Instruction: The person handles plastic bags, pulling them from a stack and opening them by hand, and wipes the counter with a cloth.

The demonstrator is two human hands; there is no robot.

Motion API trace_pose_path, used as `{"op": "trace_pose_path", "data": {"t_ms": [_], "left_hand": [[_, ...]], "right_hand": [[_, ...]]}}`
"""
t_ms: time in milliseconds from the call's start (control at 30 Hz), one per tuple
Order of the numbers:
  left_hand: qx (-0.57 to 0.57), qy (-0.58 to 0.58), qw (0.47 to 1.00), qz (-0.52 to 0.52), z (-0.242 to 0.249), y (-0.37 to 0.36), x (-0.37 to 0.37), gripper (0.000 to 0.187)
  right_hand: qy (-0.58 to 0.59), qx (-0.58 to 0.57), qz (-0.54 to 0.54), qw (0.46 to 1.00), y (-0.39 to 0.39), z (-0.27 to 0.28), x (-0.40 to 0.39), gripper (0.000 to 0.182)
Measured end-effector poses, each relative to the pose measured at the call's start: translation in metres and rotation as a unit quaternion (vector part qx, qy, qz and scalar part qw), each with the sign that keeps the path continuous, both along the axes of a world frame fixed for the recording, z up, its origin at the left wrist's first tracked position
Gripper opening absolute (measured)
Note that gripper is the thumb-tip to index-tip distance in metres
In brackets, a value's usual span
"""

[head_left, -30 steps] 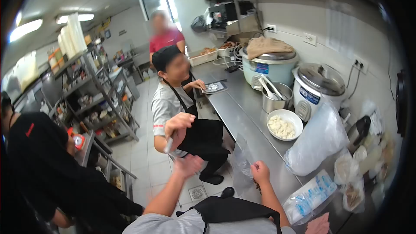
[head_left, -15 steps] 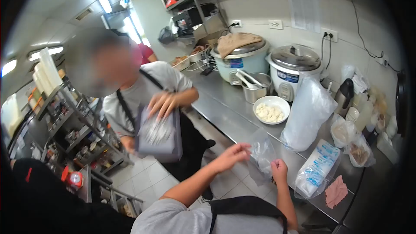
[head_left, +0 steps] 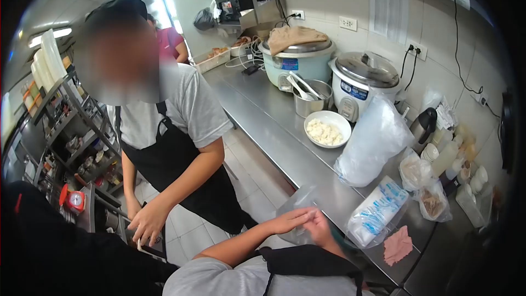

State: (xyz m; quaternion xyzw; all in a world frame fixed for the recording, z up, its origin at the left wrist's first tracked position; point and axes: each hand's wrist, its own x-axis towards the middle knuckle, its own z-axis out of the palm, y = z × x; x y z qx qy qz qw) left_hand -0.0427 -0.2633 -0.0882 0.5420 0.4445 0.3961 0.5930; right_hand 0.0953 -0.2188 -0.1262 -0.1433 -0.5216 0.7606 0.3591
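My left hand (head_left: 291, 221) reaches in from the left, its fingertips closed together against my right hand. My right hand (head_left: 321, 230) is curled and slightly blurred, with its fingers meeting the left ones. Between and behind them hangs a clear plastic bag (head_left: 298, 200), pinched at its edge beside the steel counter; the fingertips partly overlap, so the exact grip is hidden. Nearest on the counter are a pack in clear plastic with blue print (head_left: 378, 211), a pink cloth (head_left: 398, 245) and a large roll of clear plastic bags (head_left: 372, 142).
A white bowl of rice (head_left: 327, 129) stands by a steel pot (head_left: 313, 101) with white utensils. Two rice cookers, one white (head_left: 364, 85) and one pale blue (head_left: 296, 66), line the wall. A co-worker (head_left: 175, 137) stands at left near shelves and a red scale (head_left: 73, 200).
My hands, apart before, have come together at the plastic bag, lower down. The co-worker has lowered the dark tray-like object toward the lower left, where it is mostly out of sight.
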Motion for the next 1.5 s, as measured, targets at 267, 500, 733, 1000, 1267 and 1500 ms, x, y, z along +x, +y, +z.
{"op": "trace_pose_path", "data": {"t_ms": [267,500,733,1000,1267,1500], "left_hand": [[0.184,0.424,0.883,0.082,0.032,0.018,0.031,0.039],[0.208,0.503,0.828,0.132,0.073,0.009,0.021,0.014],[0.245,0.439,0.861,0.084,0.080,0.017,0.024,0.013],[0.115,0.499,0.851,0.115,0.040,0.016,-0.042,0.017],[0.186,-0.058,0.981,-0.002,0.086,0.123,-0.129,0.027],[-0.003,-0.593,0.758,-0.270,0.151,0.290,-0.096,0.031]], "right_hand": [[-0.122,0.123,-0.231,0.958,0.080,0.073,0.084,0.018],[-0.131,0.597,-0.258,0.749,0.062,0.115,0.085,0.049],[-0.255,0.508,-0.008,0.822,0.079,0.056,0.072,0.018],[-0.170,0.392,0.089,0.900,0.115,0.081,0.044,0.016],[0.005,0.159,0.014,0.987,0.175,0.117,0.025,0.017],[0.240,0.072,-0.053,0.967,0.180,0.167,0.042,0.033]]}}
